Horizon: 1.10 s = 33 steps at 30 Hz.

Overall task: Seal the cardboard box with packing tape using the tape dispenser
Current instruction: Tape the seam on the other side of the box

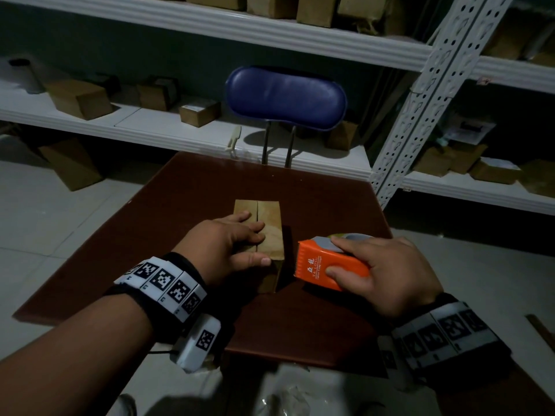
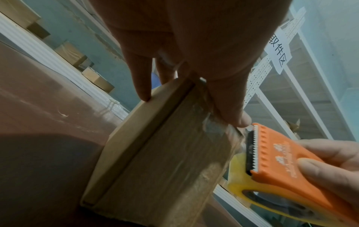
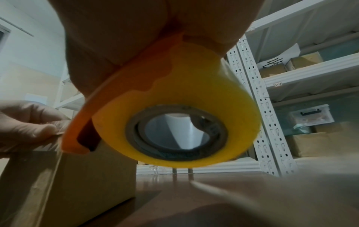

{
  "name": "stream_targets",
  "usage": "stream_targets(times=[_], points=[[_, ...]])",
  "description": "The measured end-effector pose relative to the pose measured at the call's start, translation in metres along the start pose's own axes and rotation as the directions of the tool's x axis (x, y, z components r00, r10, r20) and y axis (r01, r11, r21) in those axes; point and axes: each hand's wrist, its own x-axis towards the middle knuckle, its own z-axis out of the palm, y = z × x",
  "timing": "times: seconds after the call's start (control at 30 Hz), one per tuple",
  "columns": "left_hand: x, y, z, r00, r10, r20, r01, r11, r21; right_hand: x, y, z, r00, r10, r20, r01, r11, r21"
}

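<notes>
A small brown cardboard box (image 1: pixel 271 217) with its top flaps closed stands on the dark red table (image 1: pixel 180 190). My left hand (image 1: pixel 228 244) lies flat on the box top. Its thumb (image 2: pixel 233 113) presses clear tape (image 2: pixel 219 129) onto the near edge of the box (image 2: pixel 155 153). My right hand (image 1: pixel 390 274) grips an orange tape dispenser (image 1: pixel 318 262) just right of the box. Its toothed cutter (image 2: pixel 252 149) sits close to the thumb. The yellow tape roll (image 3: pixel 174 95) fills the right wrist view, beside the box (image 3: pixel 77 176).
A blue chair (image 1: pixel 285 97) stands behind the table's far edge. White shelves (image 1: pixel 180 127) with several cardboard boxes run along the back, and a perforated rack upright (image 1: pixel 420 109) rises at the right. Pale floor tiles lie to the left of the table.
</notes>
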Motion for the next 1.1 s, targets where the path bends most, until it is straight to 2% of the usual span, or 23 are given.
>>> stream_targets(times=[0.37,0.7,1.1], points=[[0.001,0.002,0.002,1.000,-0.012,0.015,0.011,1.000,0.009,0.007,-0.018,-0.009,0.980,0.178,0.088,-0.183,0.982,0.049],[0.001,0.006,0.002,0.999,-0.024,0.024,0.023,0.999,0.028,0.013,-0.025,-0.010,0.914,0.354,0.198,-0.382,0.915,0.129],[0.000,0.008,0.003,1.000,-0.027,0.007,0.027,0.999,0.033,0.026,-0.044,-0.018,0.872,0.425,0.243,-0.446,0.895,0.034]])
